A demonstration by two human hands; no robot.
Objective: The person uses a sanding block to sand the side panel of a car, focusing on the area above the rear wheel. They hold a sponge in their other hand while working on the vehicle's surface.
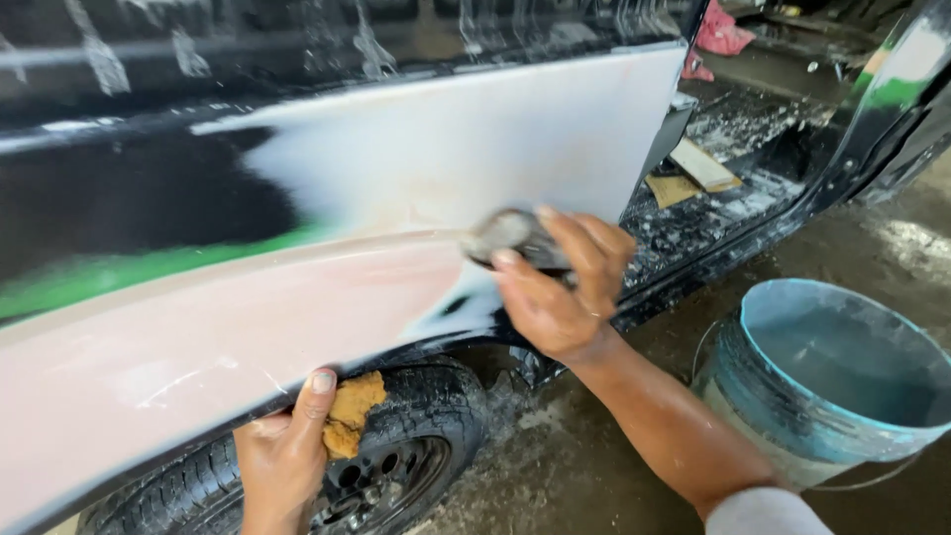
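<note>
While the right hand (560, 287) presses a grey sanding block (510, 236) to the matte, primer-dusted car panel (416, 168) at centre frame, the left hand (282, 451) pinches a crumbly yellow sponge (349, 411) above the ribbed tyre (426, 416); a round water bucket (792, 396) stands lower right.

The floor (882, 238) is bare grey concrete, wet and stained, with pale splashes near the right edge. A blue bucket (792, 396) of cloudy water stands on it at the near right. Far right, past the open door gap, the sill is caked with white dust, and a flat wooden piece (703, 164) lies there. A red cloth (721, 36) sits farther back. Light is soft daylight.
</note>
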